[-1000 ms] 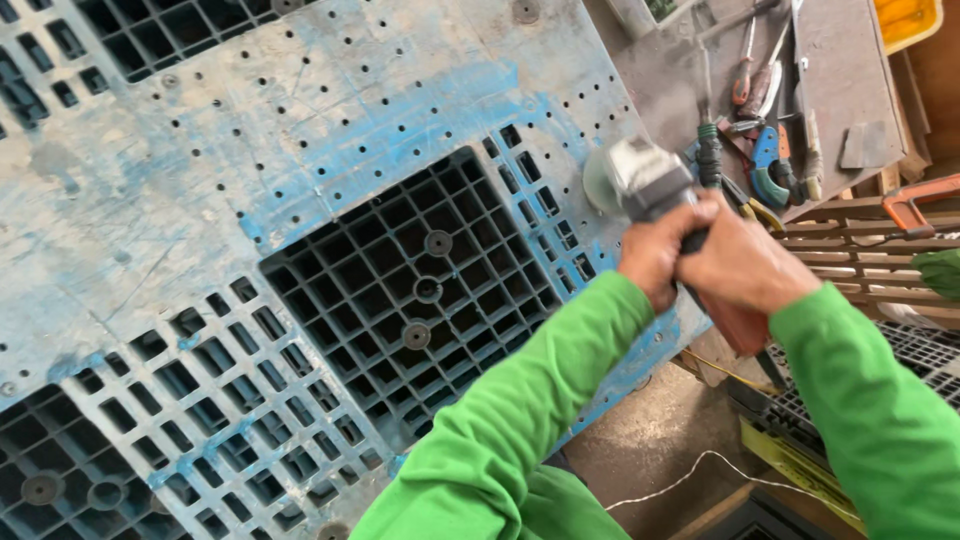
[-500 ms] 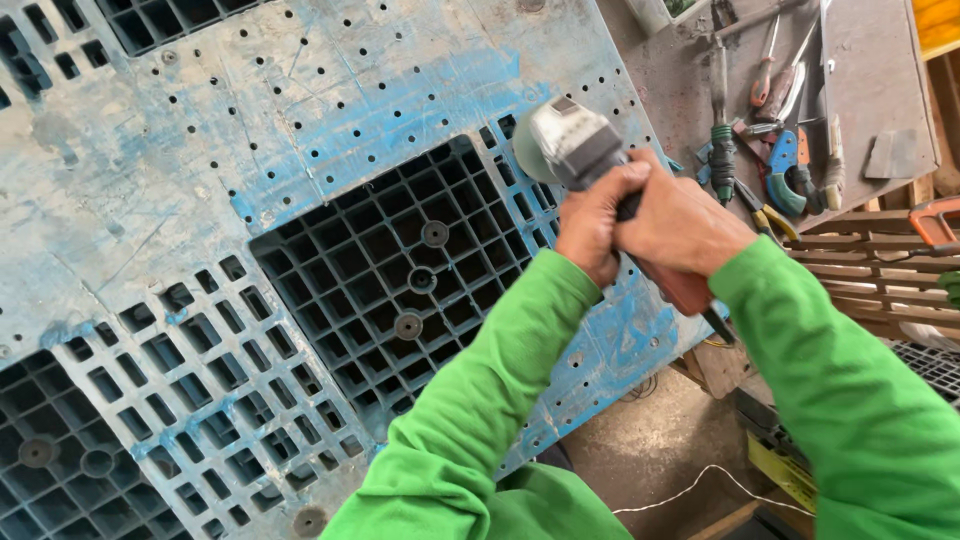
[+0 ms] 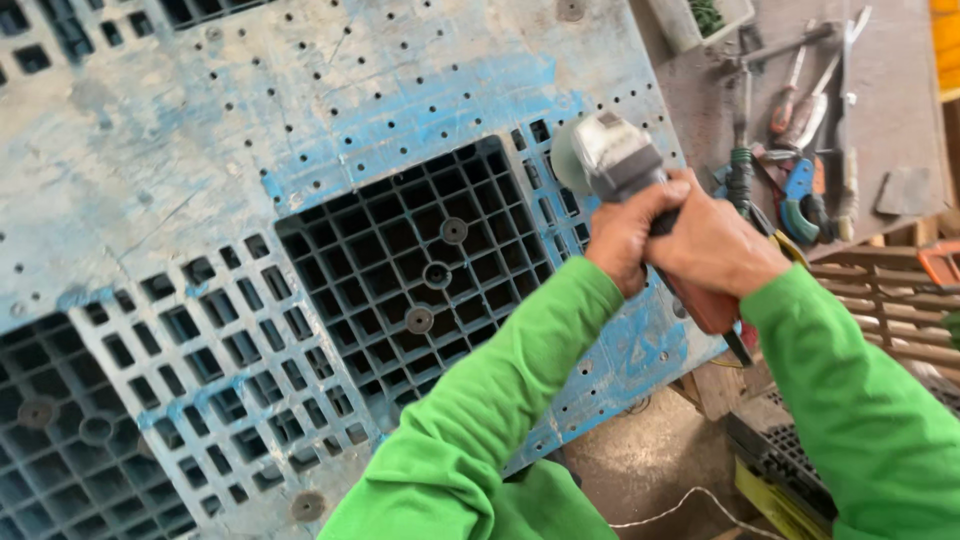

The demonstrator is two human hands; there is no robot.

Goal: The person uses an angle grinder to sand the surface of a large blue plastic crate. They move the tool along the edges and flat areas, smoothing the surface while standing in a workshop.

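A worn blue plastic pallet with grid openings fills most of the view, its face scuffed pale and dusty. Both my hands grip an angle grinder with a grey head and a red-brown body, held over the pallet's right side beside a dark square grid recess. My left hand wraps the tool just behind the head. My right hand holds the body further back. Both arms wear bright green sleeves. The grinder's disc sits at the pallet surface; I cannot tell whether it touches.
Beyond the pallet's right edge a dusty workbench carries screwdrivers, pliers with blue handles and other hand tools. Wooden slats lie at right. A thin cord runs across the concrete floor below.
Both hands have carried the grinder leftward, from the bench edge onto the pallet's right side. The view has shifted with them.
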